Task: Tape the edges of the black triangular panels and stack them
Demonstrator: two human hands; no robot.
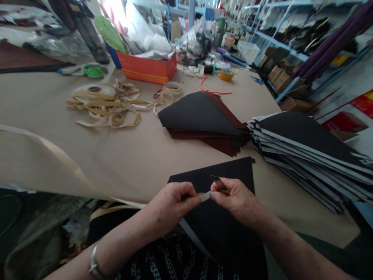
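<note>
My left hand (175,200) and my right hand (240,200) are close together over a black flat panel (201,174) at the table's front edge. Both are closed in a pinch on a short stretch of pale tape strip (206,196) that runs between the fingertips. A thin dark pointed piece (217,181) sticks up from the right hand's grip; whether it is a blade or a folded end cannot be made out. Below the left hand a grey strip (195,237) runs along the panel. Its lower part lies over my lap.
Stacked brown-and-black panels (201,112) lie ahead, and a thick pile of black panels with pale edges (305,144) is at right. Tangled tan tape (113,105), a tape roll (173,88) and an orange box (148,66) are farther back. A loose ribbon (55,149) trails left.
</note>
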